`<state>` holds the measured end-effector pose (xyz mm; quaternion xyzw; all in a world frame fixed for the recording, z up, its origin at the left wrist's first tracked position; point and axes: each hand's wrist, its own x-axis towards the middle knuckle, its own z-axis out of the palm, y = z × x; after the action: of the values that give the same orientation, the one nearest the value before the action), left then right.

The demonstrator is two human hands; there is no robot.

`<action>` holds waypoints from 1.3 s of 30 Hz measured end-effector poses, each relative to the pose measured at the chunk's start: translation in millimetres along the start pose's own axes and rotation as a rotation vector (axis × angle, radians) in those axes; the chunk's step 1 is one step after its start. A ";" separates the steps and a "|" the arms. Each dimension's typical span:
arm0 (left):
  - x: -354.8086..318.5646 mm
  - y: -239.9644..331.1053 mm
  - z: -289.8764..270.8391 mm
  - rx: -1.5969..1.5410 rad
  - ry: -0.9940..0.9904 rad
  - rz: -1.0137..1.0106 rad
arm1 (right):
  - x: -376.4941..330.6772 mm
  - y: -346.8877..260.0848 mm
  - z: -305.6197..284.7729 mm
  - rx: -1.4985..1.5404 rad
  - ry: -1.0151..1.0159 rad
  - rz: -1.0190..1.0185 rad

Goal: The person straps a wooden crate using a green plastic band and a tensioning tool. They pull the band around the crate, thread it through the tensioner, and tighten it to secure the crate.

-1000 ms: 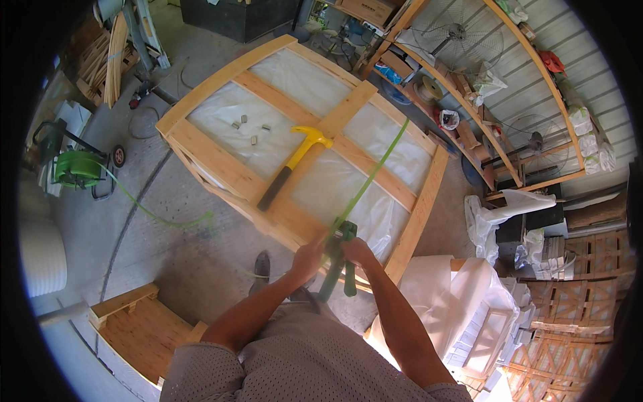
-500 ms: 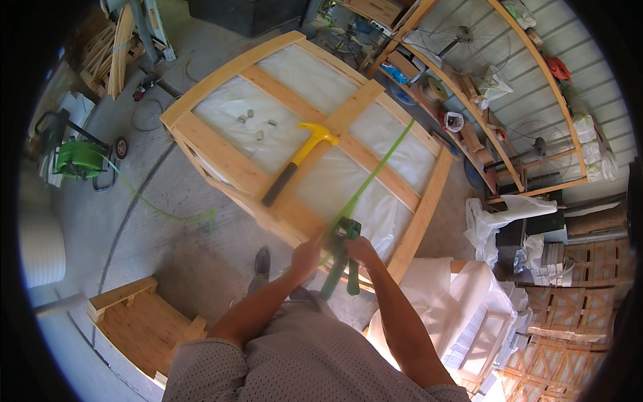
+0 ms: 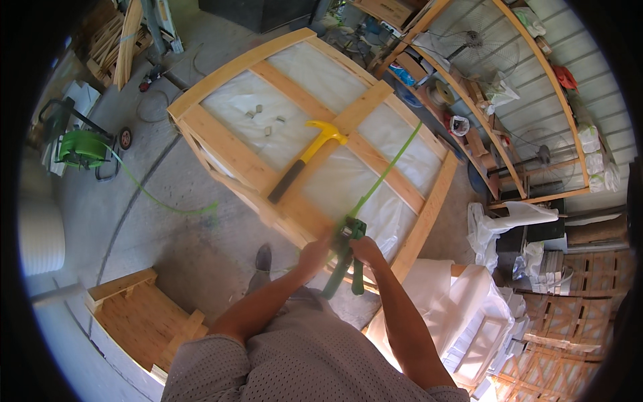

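A green strapping tool (image 3: 347,258) sits at the near edge of a wooden crate (image 3: 221,144) wrapped in white plastic. My right hand (image 3: 367,249) grips the tool's upper part. My left hand (image 3: 313,256) is beside it on the tool's left, closed on the strap or handle; blur hides which. A green strap (image 3: 388,169) runs from the tool across the crate top to its far edge. A yellow-headed hammer (image 3: 305,161) with a black grip lies on the crate's middle board.
Several small metal clips (image 3: 264,120) lie on the plastic. A green strap reel cart (image 3: 80,147) stands left, its strap trailing on the concrete floor. A low wooden pallet box (image 3: 137,315) is at lower left. White wrapped goods (image 3: 469,315) and shelving (image 3: 509,87) stand right.
My view has shifted slightly, so the crate sits a little further right. Both hands stay on the green tool at the crate's near edge; the hammer has not moved.
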<state>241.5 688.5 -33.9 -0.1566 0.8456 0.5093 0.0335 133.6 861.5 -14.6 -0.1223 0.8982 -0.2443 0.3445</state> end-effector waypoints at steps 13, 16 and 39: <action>15.3 4.4 4.2 -0.385 -0.101 -0.052 | -21.0 -58.1 -21.7 0.241 -0.008 0.299; 22.2 10.3 9.2 -0.564 -0.113 -0.168 | -20.9 -60.9 -21.8 0.276 0.009 0.308; -18.1 66.2 -14.1 -0.194 -0.166 -0.079 | 27.2 0.4 12.1 -0.104 -0.055 0.226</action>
<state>240.4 709.0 33.1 -0.1495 0.7798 0.5983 0.1078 121.8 847.0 -37.8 -0.0445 0.9078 -0.1535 0.3878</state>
